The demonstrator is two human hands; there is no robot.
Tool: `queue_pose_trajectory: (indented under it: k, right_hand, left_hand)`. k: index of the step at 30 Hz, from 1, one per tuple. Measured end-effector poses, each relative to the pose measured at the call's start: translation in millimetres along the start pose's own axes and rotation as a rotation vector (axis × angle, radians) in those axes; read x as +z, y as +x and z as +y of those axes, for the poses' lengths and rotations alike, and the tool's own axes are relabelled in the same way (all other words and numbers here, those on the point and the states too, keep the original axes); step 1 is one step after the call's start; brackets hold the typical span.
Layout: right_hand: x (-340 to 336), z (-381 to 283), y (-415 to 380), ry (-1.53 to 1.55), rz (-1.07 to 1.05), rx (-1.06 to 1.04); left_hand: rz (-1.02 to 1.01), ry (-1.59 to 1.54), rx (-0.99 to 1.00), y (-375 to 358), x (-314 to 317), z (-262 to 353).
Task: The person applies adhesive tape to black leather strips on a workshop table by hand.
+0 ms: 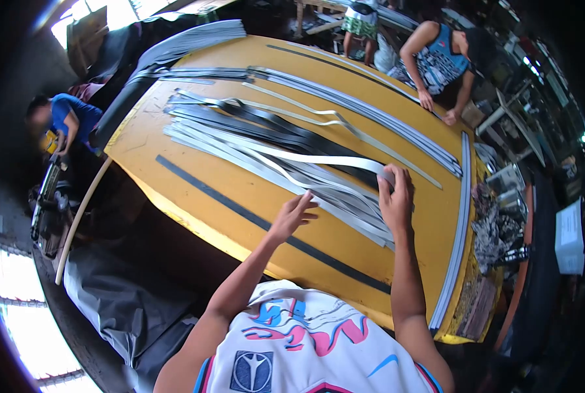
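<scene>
My right hand is closed on the right end of a long white strip, which rises in a bend off the pile beneath it. Just above the near edge of that pile of pale grey and white strips, my left hand has its fingers apart and holds nothing. Whether its fingertips touch the strips is hard to make out. Behind the pale pile lies a bundle of black strips. A single dark strip lies flat on the near side, by my left forearm.
The yellow table also bears long grey strips and a grey stack at its far left. A co-worker leans over the far right corner. Another person is at the left. Grey strips run along the right edge.
</scene>
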State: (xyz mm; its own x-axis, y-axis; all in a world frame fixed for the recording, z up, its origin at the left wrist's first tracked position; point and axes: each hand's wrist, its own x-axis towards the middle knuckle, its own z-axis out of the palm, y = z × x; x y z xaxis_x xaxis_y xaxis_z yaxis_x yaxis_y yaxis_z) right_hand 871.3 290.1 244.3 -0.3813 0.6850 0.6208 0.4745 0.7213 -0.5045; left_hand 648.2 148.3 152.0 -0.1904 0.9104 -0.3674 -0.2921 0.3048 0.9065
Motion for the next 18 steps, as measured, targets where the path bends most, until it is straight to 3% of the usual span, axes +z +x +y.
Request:
queue_pose_trajectory:
  k: [2,4,5,6,10,18]
  right_hand:
    - [-5,-38,3,0.026,0.011,-0.081]
    - [-3,-58,0,0.073,0.013,-0.083]
    - [-3,-66,-3,0.078,0.013,-0.095]
    - [-2,-70,-7,0.076,0.027,-0.065]
    - [-6,-73,-28,-0.092,0.052,0.097]
    - [13,-101,-89,-0.309,0.049,0.434]
  left_hand:
    - [-0.080,-0.324,-0.131,36,-3,14]
    - [-0.095,-0.776,-0.139,69,-18,40]
    - [0.076,-0.937,-0.162,90,-29,56]
    - [-0.013,-1.105,-0.003,107,-53,60]
    - [0.363,-1.140,0.205,158,-147,87]
    - [0.578,-0.833,0.455,233,-400,118]
